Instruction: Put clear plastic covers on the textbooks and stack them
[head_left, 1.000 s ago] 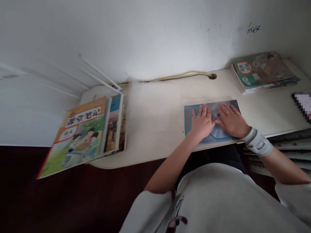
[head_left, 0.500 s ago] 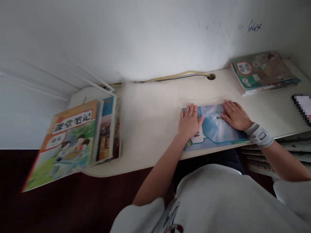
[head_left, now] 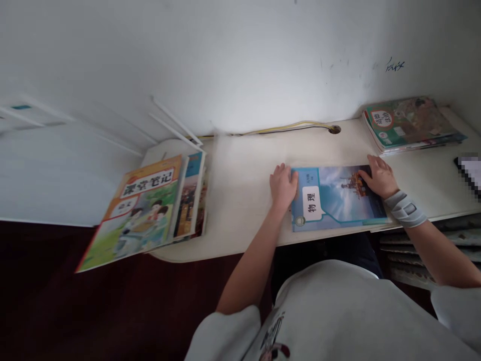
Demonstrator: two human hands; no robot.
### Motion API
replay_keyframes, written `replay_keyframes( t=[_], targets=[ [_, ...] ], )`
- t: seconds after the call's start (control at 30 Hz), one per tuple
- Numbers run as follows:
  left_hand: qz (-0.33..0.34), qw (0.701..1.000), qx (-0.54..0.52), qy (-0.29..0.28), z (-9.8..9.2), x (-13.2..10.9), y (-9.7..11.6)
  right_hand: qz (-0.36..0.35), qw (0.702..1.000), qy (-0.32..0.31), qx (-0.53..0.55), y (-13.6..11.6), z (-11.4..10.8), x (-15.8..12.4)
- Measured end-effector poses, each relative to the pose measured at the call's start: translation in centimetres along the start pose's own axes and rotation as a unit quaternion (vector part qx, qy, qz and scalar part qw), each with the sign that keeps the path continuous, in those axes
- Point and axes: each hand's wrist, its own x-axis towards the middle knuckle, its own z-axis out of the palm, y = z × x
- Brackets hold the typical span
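Observation:
A blue book point(head_left: 334, 200) with a white title box and a tower-like picture lies flat at the desk's front edge, its title turned sideways. My left hand point(head_left: 283, 185) is at the book's left edge, thumb against the edge and fingers on the desk side. At the opposite end, my right hand point(head_left: 381, 178), with a grey band on its wrist, touches the upper right corner, thumb on the cover. Both hands grip the book between them by its two short ends.
Upright books point(head_left: 146, 205) with an orange and green cover in front stand at the desk's left end. A book stack point(head_left: 413, 123) lies at the back right. Cables point(head_left: 278, 128) run along the wall to a hole point(head_left: 334, 129). A dark-edged object point(head_left: 469, 170) is far right.
My hands have moved from flat on the cover out to the book's left and right ends, uncovering its title. The view has shifted, so the surroundings appear slightly displaced.

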Motion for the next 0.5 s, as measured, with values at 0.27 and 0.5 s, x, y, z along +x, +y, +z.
replay_keyframes(
  t=[0.27, 0.5],
  targets=[
    [-0.128, 0.889, -0.439, -0.007, -0.5, 0.7, 0.7, -0.227, 0.973, 0.023, -0.011, -3.9, -0.9, 1.5],
    [-0.073, 0.860, -0.504, -0.008, -1.4, 0.0, 1.0, -0.264, 0.964, 0.005, 0.012, -5.2, -3.0, 3.1]
  ],
)
